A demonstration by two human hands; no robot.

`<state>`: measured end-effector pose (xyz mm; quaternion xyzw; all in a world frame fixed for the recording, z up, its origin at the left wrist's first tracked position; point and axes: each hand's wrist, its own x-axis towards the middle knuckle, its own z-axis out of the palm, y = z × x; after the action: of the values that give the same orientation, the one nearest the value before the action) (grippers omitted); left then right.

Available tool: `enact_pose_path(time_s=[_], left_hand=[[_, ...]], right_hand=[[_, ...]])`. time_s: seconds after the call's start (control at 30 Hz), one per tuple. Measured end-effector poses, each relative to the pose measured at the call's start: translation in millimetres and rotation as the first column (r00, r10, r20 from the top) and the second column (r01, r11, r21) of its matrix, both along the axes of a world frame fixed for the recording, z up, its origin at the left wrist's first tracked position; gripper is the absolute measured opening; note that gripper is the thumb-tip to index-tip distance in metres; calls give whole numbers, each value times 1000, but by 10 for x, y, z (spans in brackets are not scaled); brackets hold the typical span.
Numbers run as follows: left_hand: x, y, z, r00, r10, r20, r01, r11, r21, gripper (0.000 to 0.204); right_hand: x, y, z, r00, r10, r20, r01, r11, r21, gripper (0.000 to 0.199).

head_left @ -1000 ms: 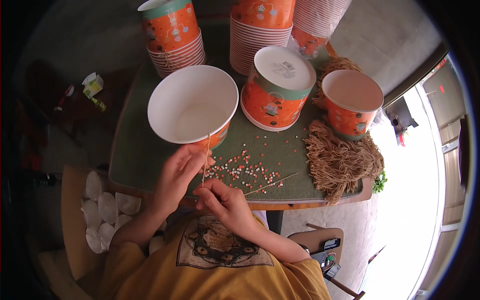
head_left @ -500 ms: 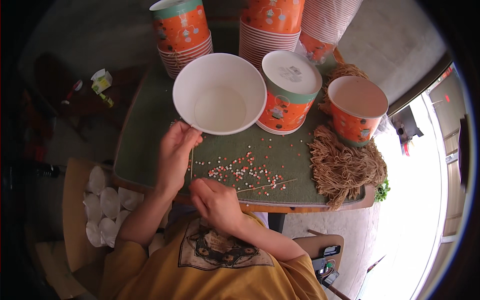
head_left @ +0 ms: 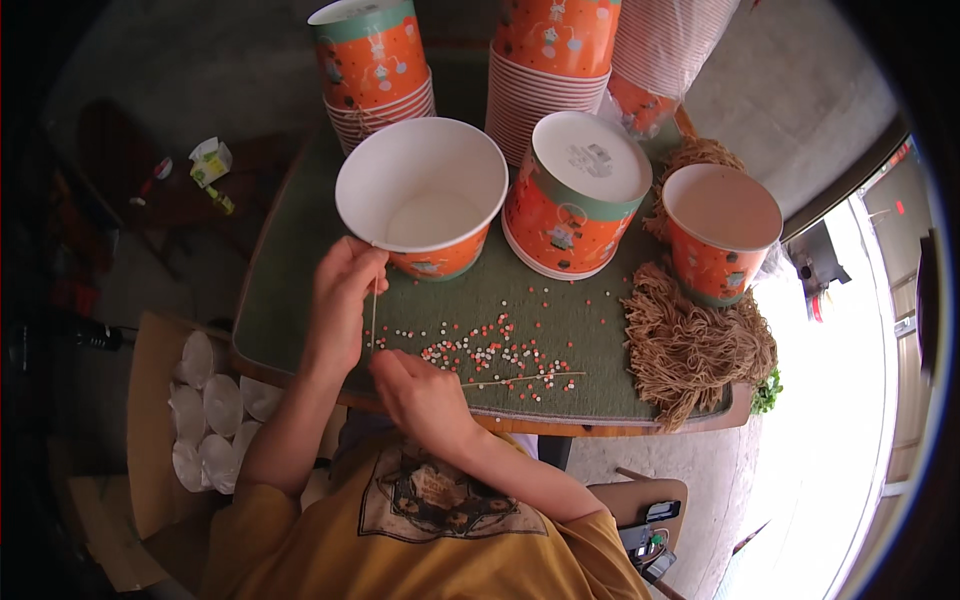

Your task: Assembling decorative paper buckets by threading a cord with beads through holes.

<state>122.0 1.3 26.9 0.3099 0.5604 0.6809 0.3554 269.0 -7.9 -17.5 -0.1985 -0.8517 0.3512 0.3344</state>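
Observation:
A thin tan string (head_left: 374, 310) runs taut between my two hands. My left hand (head_left: 343, 295) pinches its upper end right by the near rim of a white-lined orange paper bucket (head_left: 425, 205); whether the fingers also grip the rim I cannot tell. Closed on the string's lower part, my right hand (head_left: 420, 393) is at the table's near edge, and a loose tail (head_left: 530, 378) trails out to the right of it. Small orange and white beads (head_left: 490, 350) lie scattered on the green tabletop (head_left: 290, 310) beyond my right hand.
Upside down beside the bucket is another orange bucket (head_left: 575, 200). An upright bucket (head_left: 720, 235) rests by tangled brown strings (head_left: 695, 345) on the right. Tall bucket stacks (head_left: 550, 90) line the back. Left of the table, a cardboard box (head_left: 155, 400) holds clear plastic pieces (head_left: 222, 405).
The bucket has come down and tipped more upright, showing its printed near side. My left hand stays at its rim. The string still spans both hands, and the view has shifted slightly.

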Motion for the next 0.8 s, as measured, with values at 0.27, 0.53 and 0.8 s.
enact_pose_path(time_s=[0.27, 0.53, 0.8], left_hand=[[88, -93, -239, 994, 82, -74, -75, 993, 90, 11], [658, 234, 259, 346, 103, -932, 72, 988, 136, 53], [-306, -25, 670, 307, 23, -951, -93, 996, -6, 13]], right_hand=[[371, 188, 381, 996, -89, -26, 90, 996, 30, 21], [1115, 500, 1076, 830, -364, -423, -22, 737, -676, 16], [974, 873, 951, 582, -409, -703, -633, 314, -707, 16]])
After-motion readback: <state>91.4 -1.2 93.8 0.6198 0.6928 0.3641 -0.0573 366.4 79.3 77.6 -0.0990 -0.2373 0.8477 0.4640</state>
